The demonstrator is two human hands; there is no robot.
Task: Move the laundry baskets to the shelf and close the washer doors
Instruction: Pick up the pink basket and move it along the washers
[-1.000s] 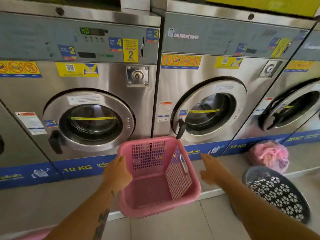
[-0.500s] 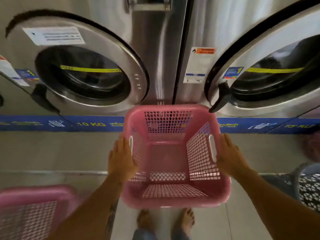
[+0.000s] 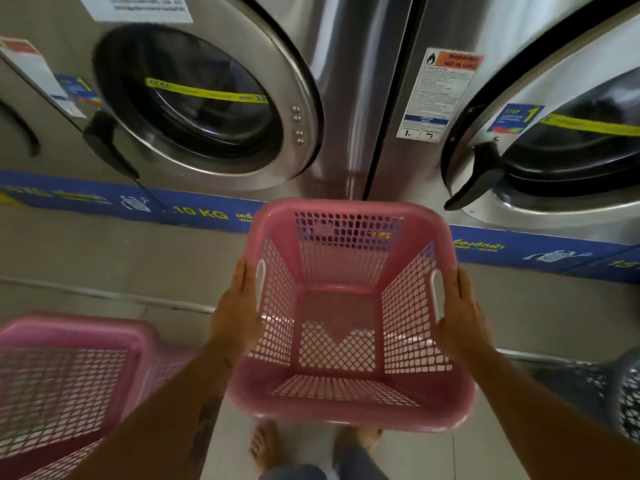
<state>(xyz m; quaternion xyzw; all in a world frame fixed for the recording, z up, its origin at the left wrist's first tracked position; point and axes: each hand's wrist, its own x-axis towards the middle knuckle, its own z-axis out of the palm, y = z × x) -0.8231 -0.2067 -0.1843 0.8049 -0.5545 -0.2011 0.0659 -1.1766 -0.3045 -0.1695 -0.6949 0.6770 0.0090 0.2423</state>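
A pink basket [image 3: 349, 317] sits at the centre of the frame, empty, its open top facing the camera and its mesh walls and floor visible inside. It is held between the two hands, one on each side wall. The left hand [image 3: 237, 313] lies flat against the outside of the left wall, just beside the white handle slot, fingers pointing toward the top of the frame. The right hand [image 3: 459, 317] presses the outside of the right wall in the same way, beside the other slot. Both palms clamp the basket from the sides with fingers stretched rather than curled through the slots. The person's bare feet [image 3: 266, 445] show below the basket's near rim, on the tiled floor [image 3: 415, 455]. A second pink basket [image 3: 65, 382] fills the lower left corner, blurred. At the lower right edge is a dark basket [image 3: 620, 400] with round holes. Across the top stand two steel washers: the left door [image 3: 194, 98] in the upper left looks flush with its front, while the right door [image 3: 554, 133] in the upper right stands slightly ajar, a dark gap along its edge. A blue strip [image 3: 194, 211] marked 10 KG runs along the base of the machines.
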